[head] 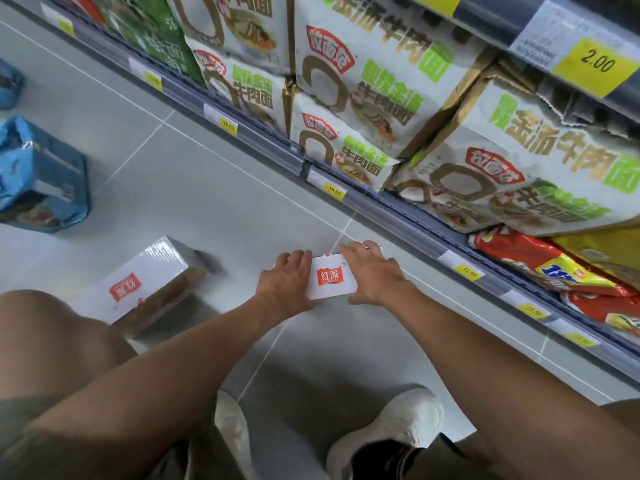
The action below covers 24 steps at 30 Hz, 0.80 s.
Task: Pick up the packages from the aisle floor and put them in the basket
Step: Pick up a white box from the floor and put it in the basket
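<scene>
Packages remain on the aisle floor [214, 188]: a small white box with a red logo [331, 277] lies centre frame, clasped from both sides by the left hand [287, 277] and right hand [372, 273], fingers curled over its far edge but not yet lifting it. A larger white box [145, 282] sits at nine o'clock of it, and blue bags [38, 174] lie further off toward ten o'clock. No basket is in view, so I judge the task barely begun.

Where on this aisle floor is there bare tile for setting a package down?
Bare tile lies between the shelf edge and the blue packs, beyond both hands. More lies between the forearms, before the white shoe. It is crowded around the second white box.
</scene>
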Available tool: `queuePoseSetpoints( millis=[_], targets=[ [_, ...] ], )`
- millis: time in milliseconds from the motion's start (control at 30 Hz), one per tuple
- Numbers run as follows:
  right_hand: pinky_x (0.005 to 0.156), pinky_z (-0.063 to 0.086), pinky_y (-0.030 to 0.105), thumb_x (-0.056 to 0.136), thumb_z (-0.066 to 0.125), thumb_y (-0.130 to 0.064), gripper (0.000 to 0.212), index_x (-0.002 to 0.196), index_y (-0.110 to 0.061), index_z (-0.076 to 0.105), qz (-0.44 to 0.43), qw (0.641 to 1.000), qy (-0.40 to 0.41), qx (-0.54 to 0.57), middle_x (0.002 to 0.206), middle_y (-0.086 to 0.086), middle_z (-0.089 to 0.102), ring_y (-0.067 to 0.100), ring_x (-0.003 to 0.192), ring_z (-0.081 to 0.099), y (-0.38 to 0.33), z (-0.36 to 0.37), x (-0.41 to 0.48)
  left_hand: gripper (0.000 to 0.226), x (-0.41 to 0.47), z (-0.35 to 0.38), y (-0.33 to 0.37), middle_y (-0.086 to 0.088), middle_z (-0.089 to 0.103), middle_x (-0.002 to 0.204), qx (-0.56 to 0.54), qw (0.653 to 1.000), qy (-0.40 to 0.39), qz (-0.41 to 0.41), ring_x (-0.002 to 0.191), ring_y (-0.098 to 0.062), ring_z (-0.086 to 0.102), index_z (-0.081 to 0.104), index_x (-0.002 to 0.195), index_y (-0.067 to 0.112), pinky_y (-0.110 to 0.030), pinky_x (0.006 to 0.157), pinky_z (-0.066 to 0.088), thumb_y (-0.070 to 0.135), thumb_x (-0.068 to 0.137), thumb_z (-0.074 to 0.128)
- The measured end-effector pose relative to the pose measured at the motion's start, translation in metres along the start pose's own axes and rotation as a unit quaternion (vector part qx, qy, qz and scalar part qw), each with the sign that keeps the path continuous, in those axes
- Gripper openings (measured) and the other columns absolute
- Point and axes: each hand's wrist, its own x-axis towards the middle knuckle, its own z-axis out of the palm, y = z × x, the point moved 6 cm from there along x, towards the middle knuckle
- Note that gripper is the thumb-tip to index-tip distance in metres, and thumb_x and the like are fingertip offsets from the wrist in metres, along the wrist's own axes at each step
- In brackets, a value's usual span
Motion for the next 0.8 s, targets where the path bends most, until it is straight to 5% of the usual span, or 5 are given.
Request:
queuePoseSetpoints(
  millis=[133,400,800],
  targets=[
    [0.092,0.050,0.044,0.072,0.086,-0.040,0.098,0.151,-0.028,0.029,-0.022,0.999,0.032,0.009,0.145,0.000,0.044,0.026,0.134,0.037,0.004,0.004,0.003,0.098,-0.002,-0.002,0.003,-0.004,0.042,0.147,-0.009,1.000,0.013,0.006,0.131,-0.026,0.044,0.022,0.152,0.018,-0.045,0.095,0.056,0.056,0.080,0.076],
    [0.090,0.049,0.042,0.073,0.084,-0.041,0.092,0.148,-0.029,0.031,-0.023,0.999,0.028,0.033,0.140,0.000,0.047,0.026,0.129,0.041,-0.001,-0.027,-0.028,0.094,-0.033,-0.043,0.012,-0.001,0.045,0.146,0.000,1.000,0.014,0.013,0.130,-0.023,0.046,0.024,0.151,0.022,-0.043,0.096,0.057,0.053,0.080,0.077],
    [0.092,0.053,0.046,0.073,0.082,-0.040,0.095,0.150,-0.030,0.028,-0.025,0.998,0.019,0.057,0.143,-0.002,0.044,0.025,0.133,0.036,-0.054,-0.220,-0.201,0.092,-0.207,-0.250,0.043,0.000,0.045,0.144,0.012,0.999,0.017,0.024,0.128,-0.023,0.047,0.026,0.151,0.022,-0.042,0.094,0.056,0.052,0.079,0.076]
  ],
)
